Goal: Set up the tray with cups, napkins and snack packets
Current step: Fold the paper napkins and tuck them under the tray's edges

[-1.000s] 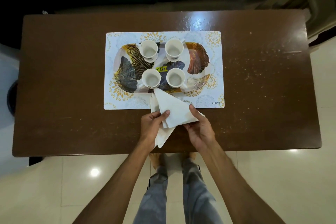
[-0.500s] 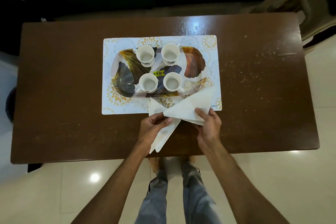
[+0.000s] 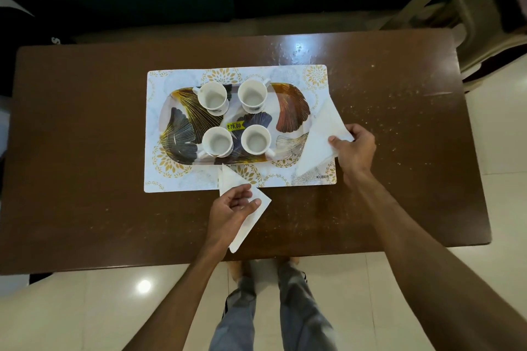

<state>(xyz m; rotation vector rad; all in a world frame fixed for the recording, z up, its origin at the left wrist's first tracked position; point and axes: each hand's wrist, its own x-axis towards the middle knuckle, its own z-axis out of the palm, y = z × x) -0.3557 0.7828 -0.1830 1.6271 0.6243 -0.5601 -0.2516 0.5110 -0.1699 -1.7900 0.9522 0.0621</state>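
A leaf-patterned tray (image 3: 291, 111) lies on a floral placemat (image 3: 159, 177) and carries several white cups (image 3: 212, 97), all empty. My right hand (image 3: 355, 148) grips a folded white triangular napkin (image 3: 319, 139) at the tray's right end, over the placemat's right edge. My left hand (image 3: 232, 205) rests on a second folded white napkin (image 3: 251, 222) lying at the placemat's front edge, fingers loosely curled over it. No snack packets are in view.
The brown wooden table (image 3: 85, 179) has scuffed, speckled patches on its right half. A plastic chair (image 3: 467, 8) stands at the back right, a dark sofa behind the table. My legs (image 3: 265, 308) show below the front edge.
My right hand has carried one napkin from the front middle of the table to the tray's right end. My left hand stays on the other napkin.
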